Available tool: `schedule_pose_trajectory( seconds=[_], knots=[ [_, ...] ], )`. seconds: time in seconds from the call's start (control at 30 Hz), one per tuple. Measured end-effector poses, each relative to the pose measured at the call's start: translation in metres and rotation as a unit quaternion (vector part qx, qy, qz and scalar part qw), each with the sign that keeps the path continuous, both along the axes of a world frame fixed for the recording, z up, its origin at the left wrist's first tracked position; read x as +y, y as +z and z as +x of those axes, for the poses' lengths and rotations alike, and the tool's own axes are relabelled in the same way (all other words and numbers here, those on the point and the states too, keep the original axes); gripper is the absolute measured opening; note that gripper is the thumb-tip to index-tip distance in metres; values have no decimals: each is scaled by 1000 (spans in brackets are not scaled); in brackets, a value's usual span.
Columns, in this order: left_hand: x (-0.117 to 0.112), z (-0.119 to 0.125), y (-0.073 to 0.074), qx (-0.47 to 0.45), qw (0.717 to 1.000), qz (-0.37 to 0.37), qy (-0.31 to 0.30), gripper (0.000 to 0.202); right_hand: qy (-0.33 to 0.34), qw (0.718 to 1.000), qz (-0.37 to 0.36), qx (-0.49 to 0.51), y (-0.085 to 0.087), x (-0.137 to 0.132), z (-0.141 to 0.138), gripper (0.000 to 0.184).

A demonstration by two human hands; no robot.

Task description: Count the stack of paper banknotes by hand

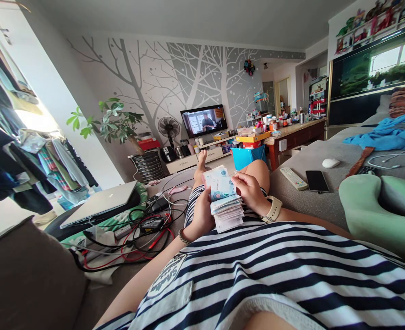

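Note:
A thick stack of banknotes [227,215] is folded over in my left hand [202,213], whose fingers are wrapped round its left side. The near halves of the notes hang toward my lap, and the far part stands up with a bluish note [219,185] facing me. My right hand [247,188] pinches the right edge of that upper note between thumb and fingers. How many notes the pinch takes in is hidden. Both hands are above my lap, over striped clothing [250,266].
Left of my legs lie tangled cables [144,229] and a closed laptop [101,204]. To the right are a remote control [293,178], a phone [317,181], a white mouse [331,162] and a green neck pillow [363,211]. Farther off stand a television [204,121] and a crowded table [298,130].

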State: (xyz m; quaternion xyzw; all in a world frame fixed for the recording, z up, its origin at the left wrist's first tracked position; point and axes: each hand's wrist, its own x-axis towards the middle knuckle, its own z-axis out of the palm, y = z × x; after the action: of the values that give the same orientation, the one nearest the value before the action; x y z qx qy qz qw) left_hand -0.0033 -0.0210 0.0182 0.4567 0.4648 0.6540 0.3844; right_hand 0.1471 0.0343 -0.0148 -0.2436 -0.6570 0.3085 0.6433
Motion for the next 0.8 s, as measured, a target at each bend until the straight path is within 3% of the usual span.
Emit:
schedule_pose_trajectory(
  seconds=[0.33,0.6,0.8],
  knots=[
    [0,6,3,-32,999,-12,-20,21,-7,1000,1,-3,1,0,0,49],
    [-8,6,7,35,999,16,-16,28,0,1000,2,-1,1,-2,0,48],
    [-8,5,6,64,997,45,-25,19,6,1000,5,-4,5,-8,0,49]
  ],
)
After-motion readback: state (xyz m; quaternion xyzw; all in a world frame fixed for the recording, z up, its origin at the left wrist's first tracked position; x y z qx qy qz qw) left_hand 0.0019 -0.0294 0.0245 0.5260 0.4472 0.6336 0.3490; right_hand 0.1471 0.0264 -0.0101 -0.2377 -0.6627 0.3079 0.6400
